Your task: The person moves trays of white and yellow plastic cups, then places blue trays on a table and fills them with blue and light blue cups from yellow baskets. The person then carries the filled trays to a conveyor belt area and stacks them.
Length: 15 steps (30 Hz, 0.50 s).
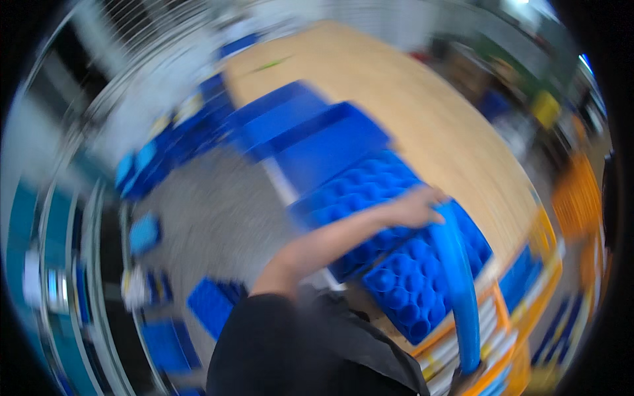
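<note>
A long, gently bent blue piece point(460, 284) stretches toward the lower right, over a blue tray with round cups point(406, 290). My left hand point(419, 206) reaches across from the lower middle, its fingers closed round the upper end of the piece. At the lower end is my right hand point(467, 379), dark and mostly hidden, seemingly gripping it. Beneath my left forearm lies another cupped blue tray point(363, 181). Beyond are two shallow blue trays, a nearer one point(333, 145) and a farther one point(281, 112), along the table's edge. Motion blurs much of the picture.
The wooden table point(396, 99) extends away to the upper right. At lower right stands an orange crate point(508, 307) holding white and yellow rods. Blue bins point(198, 129) line the far left, and a blue crate point(210, 305) sits on the floor point(211, 198).
</note>
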Each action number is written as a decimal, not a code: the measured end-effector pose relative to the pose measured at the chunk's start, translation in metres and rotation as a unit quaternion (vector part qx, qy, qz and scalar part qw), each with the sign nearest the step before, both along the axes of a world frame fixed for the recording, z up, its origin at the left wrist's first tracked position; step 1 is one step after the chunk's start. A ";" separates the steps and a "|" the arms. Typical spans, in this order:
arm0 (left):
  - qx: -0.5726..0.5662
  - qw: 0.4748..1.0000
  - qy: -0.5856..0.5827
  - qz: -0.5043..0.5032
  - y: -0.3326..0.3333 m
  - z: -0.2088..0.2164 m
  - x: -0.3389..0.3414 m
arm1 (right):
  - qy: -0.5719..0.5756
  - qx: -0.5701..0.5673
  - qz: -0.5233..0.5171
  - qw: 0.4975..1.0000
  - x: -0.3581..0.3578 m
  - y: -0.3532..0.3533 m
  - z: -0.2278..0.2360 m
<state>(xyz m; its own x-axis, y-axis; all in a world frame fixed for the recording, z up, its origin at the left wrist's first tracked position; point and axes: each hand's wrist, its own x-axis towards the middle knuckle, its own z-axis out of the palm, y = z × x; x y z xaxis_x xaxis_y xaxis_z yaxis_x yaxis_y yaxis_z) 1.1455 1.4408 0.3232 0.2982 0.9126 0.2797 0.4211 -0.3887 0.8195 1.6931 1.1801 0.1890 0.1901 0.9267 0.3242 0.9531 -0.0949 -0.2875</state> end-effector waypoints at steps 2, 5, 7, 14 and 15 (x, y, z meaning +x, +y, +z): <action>0.001 1.000 0.011 0.025 -0.020 -0.038 0.011 | -0.109 0.079 0.137 0.981 0.004 0.034 0.007; -0.070 0.997 -0.019 -0.009 -0.068 -0.065 0.039 | -0.091 0.062 0.216 0.970 -0.048 0.074 -0.007; -0.041 0.991 -0.108 0.060 -0.116 -0.066 0.071 | -0.085 0.050 0.249 0.963 -0.078 0.088 -0.018; -0.233 0.954 -0.180 -0.051 -0.226 -0.050 0.093 | -0.142 0.047 0.252 0.956 0.039 0.098 0.005; -0.203 0.955 -0.207 -0.066 -0.240 -0.054 0.086 | -0.161 0.045 0.246 0.955 0.079 0.096 0.023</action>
<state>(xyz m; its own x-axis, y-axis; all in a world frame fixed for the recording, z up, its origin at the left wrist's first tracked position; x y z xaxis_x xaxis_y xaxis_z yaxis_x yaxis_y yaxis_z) 1.2312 1.2009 0.2693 0.3594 0.9327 0.0301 -0.0017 -0.0316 0.9995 1.7717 1.2757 0.2123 -0.3834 0.8444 0.3741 0.9167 0.3973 0.0426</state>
